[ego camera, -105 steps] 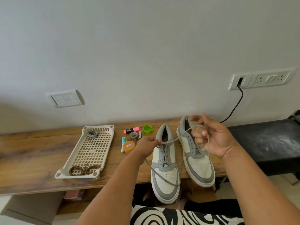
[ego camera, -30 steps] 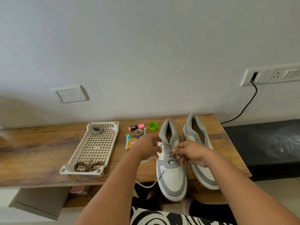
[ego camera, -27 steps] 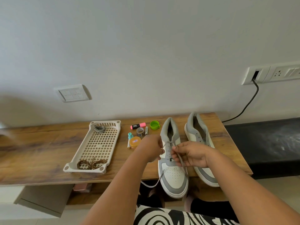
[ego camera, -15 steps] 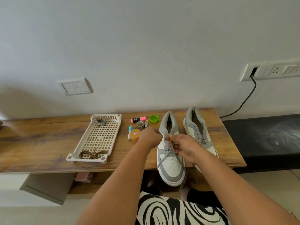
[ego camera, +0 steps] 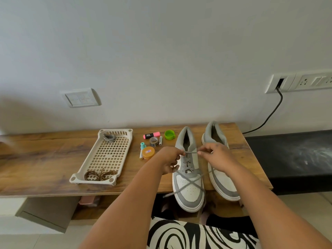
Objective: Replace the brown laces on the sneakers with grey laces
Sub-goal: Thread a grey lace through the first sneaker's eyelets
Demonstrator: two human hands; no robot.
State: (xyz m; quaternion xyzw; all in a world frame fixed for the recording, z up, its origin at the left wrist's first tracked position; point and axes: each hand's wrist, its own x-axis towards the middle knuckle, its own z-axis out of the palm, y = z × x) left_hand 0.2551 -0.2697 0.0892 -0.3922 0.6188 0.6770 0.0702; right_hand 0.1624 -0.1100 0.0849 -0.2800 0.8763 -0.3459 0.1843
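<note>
Left of centre, the perforated tray (ego camera: pixel 107 157) on the worktop (ego camera: pixel 45 169) holds the removed brown laces (ego camera: pixel 99 175) and a spare grey lace coil (ego camera: pixel 109 138). At centre, the left hand (ego camera: pixel 169 161) and right hand (ego camera: pixel 216 159) have separated, fingers pinching the grey lace (ego camera: pixel 190 152) taut across the left sneaker (ego camera: pixel 188 177); its ends now cross over the toe. Lacing appears nearly complete, tying next.

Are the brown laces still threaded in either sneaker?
No, the brown laces lie bundled at the near end of the tray, and grey lace runs through the left sneaker.
</note>
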